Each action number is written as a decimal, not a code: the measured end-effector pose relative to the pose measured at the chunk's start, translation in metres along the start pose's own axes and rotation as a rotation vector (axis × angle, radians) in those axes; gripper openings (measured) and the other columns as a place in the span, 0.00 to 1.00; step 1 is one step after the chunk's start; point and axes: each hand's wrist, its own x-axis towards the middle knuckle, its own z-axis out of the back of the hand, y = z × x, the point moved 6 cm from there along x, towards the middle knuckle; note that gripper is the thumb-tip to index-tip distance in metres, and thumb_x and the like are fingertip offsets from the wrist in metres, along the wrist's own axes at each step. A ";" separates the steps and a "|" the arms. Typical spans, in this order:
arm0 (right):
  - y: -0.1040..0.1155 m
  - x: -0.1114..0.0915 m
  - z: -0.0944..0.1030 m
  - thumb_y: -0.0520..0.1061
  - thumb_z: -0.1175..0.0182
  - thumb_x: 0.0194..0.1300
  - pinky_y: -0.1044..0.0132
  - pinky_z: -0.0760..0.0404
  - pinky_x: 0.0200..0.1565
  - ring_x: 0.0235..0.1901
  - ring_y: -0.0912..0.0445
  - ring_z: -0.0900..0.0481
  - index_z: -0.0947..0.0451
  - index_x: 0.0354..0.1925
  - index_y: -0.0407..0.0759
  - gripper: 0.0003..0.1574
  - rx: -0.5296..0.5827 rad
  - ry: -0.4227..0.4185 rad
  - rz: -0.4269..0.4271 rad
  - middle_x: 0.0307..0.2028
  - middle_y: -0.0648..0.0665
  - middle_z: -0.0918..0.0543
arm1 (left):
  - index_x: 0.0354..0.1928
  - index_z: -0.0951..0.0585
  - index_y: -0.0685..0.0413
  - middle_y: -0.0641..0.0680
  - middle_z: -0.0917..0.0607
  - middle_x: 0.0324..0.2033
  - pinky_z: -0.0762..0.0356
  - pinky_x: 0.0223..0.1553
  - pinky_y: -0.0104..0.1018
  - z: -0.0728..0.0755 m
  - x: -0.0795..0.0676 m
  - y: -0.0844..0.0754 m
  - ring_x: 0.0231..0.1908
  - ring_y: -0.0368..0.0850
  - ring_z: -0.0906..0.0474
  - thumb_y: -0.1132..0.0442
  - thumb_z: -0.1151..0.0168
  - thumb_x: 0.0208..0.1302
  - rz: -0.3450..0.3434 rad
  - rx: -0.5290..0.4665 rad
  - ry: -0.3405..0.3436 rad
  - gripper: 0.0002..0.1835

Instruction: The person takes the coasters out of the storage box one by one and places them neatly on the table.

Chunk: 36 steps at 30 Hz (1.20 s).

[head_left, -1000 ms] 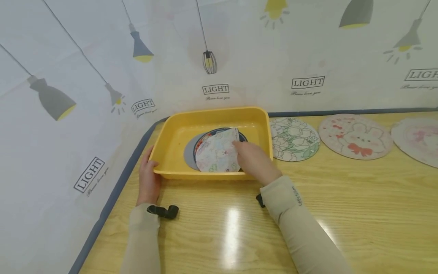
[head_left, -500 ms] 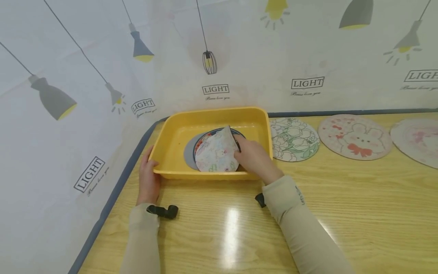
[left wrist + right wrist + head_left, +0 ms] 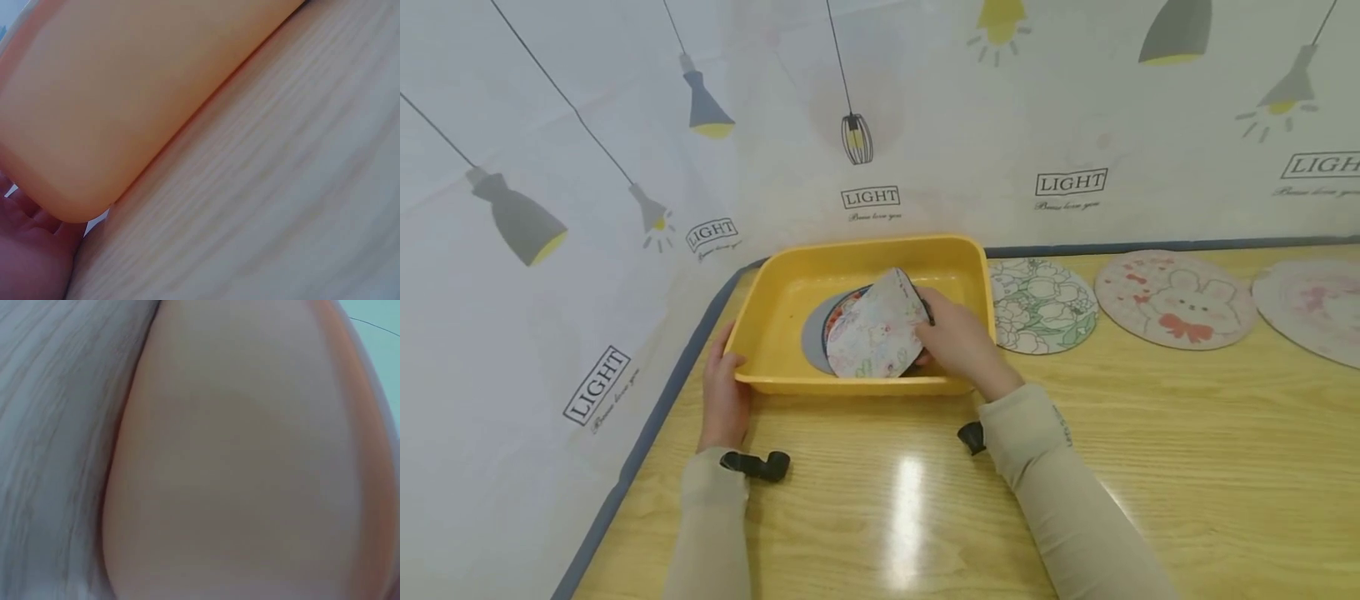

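Observation:
Round printed mats lie in a yellow plastic tray [image 3: 786,308]. My right hand [image 3: 958,337] reaches over the tray's right side and pinches the right edge of a pale, pastel-printed round mat [image 3: 872,337], thumb on top. That mat is tilted, its far edge raised. Beneath it show a dark-rimmed mat with red patches [image 3: 837,315] and a plain grey one [image 3: 813,337]. My left hand [image 3: 726,400] grips the tray's front left corner, thumb over the rim. In the left wrist view, fingers [image 3: 44,219] curl beside that corner. The right wrist view shows only the tray's outer wall; the hand is hidden.
Right of the tray, a row of round mats lies on the wooden table [image 3: 850,492]: a green tulip print [image 3: 1045,304], a pink rabbit print [image 3: 1176,300] and a pink-and-white one [image 3: 1311,304] cut off by the frame. A lamp-patterned wall covering [image 3: 940,133] stands behind.
My right hand has shifted its hold slightly down the mat's edge and tipped it; the mat's far edge has risen and swung left. The left hand and tray stay put.

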 end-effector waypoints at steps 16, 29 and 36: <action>0.001 -0.001 0.010 0.36 0.58 0.64 0.49 0.23 0.32 0.25 0.46 0.20 0.43 0.65 0.52 0.31 0.451 -0.030 0.025 0.39 0.38 0.22 | 0.63 0.36 0.49 0.54 0.36 0.60 0.30 0.40 0.37 0.003 -0.002 -0.001 0.51 0.56 0.34 0.75 0.65 0.55 0.004 -0.010 0.035 0.32; 0.001 -0.003 0.016 0.37 0.57 0.65 0.48 0.24 0.32 0.23 0.45 0.21 0.43 0.65 0.50 0.30 0.515 -0.044 0.055 0.42 0.37 0.23 | 0.63 0.36 0.50 0.54 0.35 0.60 0.32 0.42 0.38 -0.001 -0.003 -0.002 0.51 0.56 0.35 0.76 0.65 0.54 0.016 -0.008 0.019 0.32; 0.000 -0.003 0.017 0.36 0.57 0.64 0.48 0.24 0.32 0.24 0.43 0.22 0.41 0.64 0.50 0.30 0.529 -0.052 0.055 0.42 0.38 0.23 | 0.63 0.36 0.49 0.53 0.36 0.60 0.33 0.44 0.39 -0.001 -0.003 -0.003 0.53 0.56 0.37 0.75 0.65 0.54 0.016 -0.003 0.014 0.32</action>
